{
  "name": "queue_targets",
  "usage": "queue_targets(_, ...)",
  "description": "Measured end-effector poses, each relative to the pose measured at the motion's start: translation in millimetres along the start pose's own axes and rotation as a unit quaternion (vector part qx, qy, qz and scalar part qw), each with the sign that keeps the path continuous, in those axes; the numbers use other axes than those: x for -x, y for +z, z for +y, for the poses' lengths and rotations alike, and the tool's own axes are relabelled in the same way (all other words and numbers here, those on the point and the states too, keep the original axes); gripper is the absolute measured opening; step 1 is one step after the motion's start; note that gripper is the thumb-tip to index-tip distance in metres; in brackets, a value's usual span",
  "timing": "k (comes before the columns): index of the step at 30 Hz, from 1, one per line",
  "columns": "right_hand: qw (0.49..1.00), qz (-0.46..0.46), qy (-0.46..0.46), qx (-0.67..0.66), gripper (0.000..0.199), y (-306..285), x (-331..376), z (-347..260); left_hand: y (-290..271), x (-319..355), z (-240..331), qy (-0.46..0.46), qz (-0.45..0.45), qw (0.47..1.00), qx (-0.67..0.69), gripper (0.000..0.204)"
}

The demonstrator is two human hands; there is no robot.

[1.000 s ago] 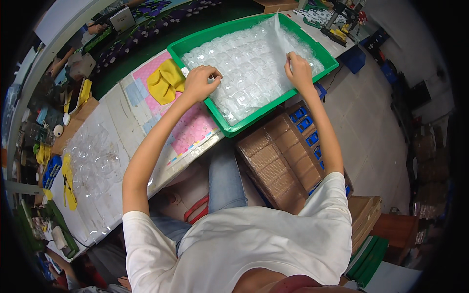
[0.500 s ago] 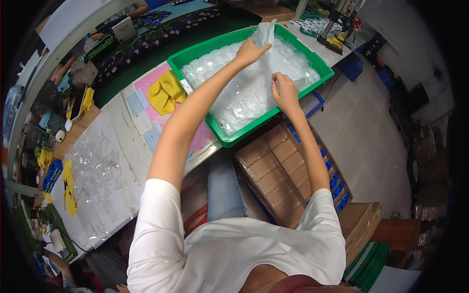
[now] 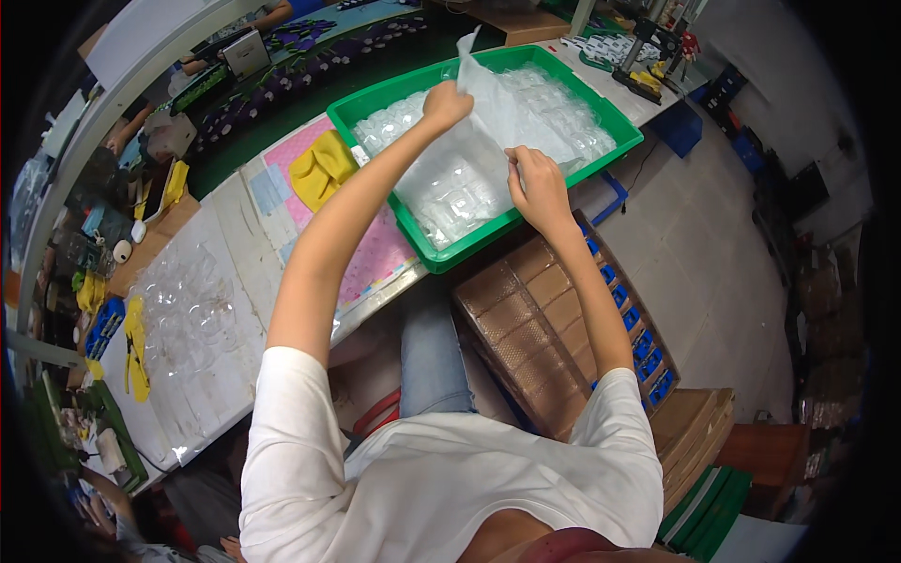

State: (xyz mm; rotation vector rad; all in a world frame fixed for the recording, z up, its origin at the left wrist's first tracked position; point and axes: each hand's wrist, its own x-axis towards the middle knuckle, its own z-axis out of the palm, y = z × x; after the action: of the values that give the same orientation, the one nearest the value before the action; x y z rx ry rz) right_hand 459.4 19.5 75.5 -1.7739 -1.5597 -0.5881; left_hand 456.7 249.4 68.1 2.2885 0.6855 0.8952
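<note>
Right over the green tray (image 3: 469,246) now! Gripping the white sheet (image 3: 516,122) high with the left hand (image 3: 446,105), with fingers clamped on its edge, likely to keep something so limp from sagging. Draping across the middle of the tray, on top of the clear pieces (image 3: 455,197), then rising to a peak beside that grip. Down to the nearer side, with the right hand (image 3: 538,183): curling in close by the sheet, pinching or merely touching, impossible to tell from here. Perhaps steadying against the left's pull. Underneath, packed closely and walled in all round, presumably to prevent spilling. Jutting over the counter's (image 3: 235,225) near edge, probably for easy reach. Over to the left, past a crumpled yellow cloth (image 3: 324,169), on to loose plastic (image 3: 188,310) and pliers (image 3: 138,361), maybe parked there to leave elbow room.
</note>
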Motion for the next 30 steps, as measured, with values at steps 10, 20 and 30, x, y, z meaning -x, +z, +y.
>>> queue_targets(10,0.996,-0.061,0.004,-0.064,0.013,-8.2,0.8,-54.1,-62.3,52.2,-40.1,-0.028,-0.025,0.999,-0.006,0.044)
queue_targets(20,0.982,-0.078,-0.026,-0.168,0.008,17.8,-10.6,-104.8,-124.8,77.6,-61.6,-0.120,-0.032,0.985,0.121,0.039)
queue_targets(30,0.997,-0.033,-0.075,-0.010,0.084,41.3,-36.5,-108.1,-157.4,77.7,-72.0,-0.125,-0.152,0.949,0.246,0.022)
